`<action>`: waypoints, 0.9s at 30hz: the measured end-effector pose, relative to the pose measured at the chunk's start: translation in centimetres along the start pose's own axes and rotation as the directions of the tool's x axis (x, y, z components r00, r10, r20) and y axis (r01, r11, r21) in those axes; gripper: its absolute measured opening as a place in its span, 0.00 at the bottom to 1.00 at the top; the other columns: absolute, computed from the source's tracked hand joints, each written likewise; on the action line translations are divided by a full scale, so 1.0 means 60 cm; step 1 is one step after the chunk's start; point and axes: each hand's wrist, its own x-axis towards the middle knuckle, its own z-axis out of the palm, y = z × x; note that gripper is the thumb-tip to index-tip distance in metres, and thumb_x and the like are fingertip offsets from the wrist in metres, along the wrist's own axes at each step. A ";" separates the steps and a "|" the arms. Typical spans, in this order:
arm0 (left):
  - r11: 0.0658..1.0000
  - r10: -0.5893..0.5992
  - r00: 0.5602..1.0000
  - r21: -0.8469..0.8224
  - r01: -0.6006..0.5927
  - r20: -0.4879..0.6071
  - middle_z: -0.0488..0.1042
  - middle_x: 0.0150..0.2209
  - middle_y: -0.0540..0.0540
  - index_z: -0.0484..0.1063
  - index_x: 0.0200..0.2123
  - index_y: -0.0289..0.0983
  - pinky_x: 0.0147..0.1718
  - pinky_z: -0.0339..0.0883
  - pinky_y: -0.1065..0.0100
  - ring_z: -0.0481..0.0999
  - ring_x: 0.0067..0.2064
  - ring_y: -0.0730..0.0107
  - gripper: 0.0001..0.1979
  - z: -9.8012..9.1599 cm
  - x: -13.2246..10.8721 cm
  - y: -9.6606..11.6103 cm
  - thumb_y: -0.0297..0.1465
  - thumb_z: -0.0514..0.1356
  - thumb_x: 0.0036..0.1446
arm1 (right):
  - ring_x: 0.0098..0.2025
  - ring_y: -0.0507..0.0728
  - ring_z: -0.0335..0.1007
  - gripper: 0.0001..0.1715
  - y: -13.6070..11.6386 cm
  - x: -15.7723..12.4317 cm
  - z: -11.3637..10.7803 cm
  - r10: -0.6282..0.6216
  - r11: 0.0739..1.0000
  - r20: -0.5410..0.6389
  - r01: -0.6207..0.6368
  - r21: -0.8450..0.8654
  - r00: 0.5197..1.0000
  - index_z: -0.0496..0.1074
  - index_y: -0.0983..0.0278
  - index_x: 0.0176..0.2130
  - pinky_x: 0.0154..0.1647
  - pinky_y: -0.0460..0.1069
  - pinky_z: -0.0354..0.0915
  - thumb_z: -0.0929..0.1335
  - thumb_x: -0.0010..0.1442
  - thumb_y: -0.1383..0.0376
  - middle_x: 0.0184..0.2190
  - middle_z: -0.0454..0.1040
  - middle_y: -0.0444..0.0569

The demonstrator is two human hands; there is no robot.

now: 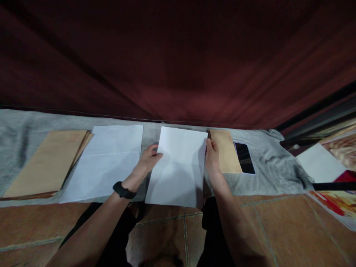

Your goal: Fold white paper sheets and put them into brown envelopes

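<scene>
A white sheet of paper (180,163), lightly creased across the middle, is held up between my two hands, its lower edge past the front of the grey cloth. My left hand (151,157) pinches the sheet's left edge, thumb on top and the other fingers partly hidden. At the upper right edge, my right hand (212,150) grips the same sheet between thumb and fingers. Just right of that hand lie brown envelopes (226,152), partly covered by it. To the left of my left hand, more white paper (111,159) lies flat with a crease across it.
A stack of brown envelopes (50,159) lies at the far left on the grey cloth (272,159). A phone (245,158) sits beside the right-hand envelopes. Dark red fabric (178,74) rises behind. Printed material (339,204) is at the right, above the tiled floor (292,218).
</scene>
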 end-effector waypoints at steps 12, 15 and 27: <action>0.981 -0.040 0.969 -0.195 -0.008 -0.245 0.70 0.25 0.54 0.73 0.42 0.38 0.21 0.56 0.71 0.66 0.23 0.72 0.23 0.013 0.015 -0.014 0.32 0.64 0.37 | 0.69 0.60 0.62 0.25 -0.001 -0.088 0.028 -0.279 0.692 0.497 0.531 -0.489 0.821 0.69 0.61 0.63 0.70 0.59 0.61 0.59 0.73 0.60 0.66 0.68 0.56; 0.966 -0.083 0.958 -0.258 0.010 -0.275 0.70 0.25 0.55 0.71 0.41 0.38 0.24 0.59 0.70 0.66 0.23 0.73 0.23 0.016 0.012 -0.017 0.33 0.63 0.35 | 0.72 0.60 0.57 0.28 0.006 -0.105 0.034 -0.202 0.580 0.624 0.605 -0.544 0.755 0.65 0.59 0.68 0.72 0.61 0.58 0.59 0.73 0.60 0.70 0.64 0.53; 0.992 -0.039 0.975 -0.130 0.011 -0.219 0.70 0.24 0.53 0.72 0.39 0.38 0.22 0.56 0.70 0.68 0.23 0.70 0.21 0.006 0.014 -0.012 0.35 0.61 0.37 | 0.74 0.61 0.53 0.30 0.001 -0.125 0.040 -0.081 0.432 0.672 0.633 -0.642 0.737 0.63 0.64 0.70 0.74 0.61 0.53 0.57 0.76 0.58 0.73 0.60 0.54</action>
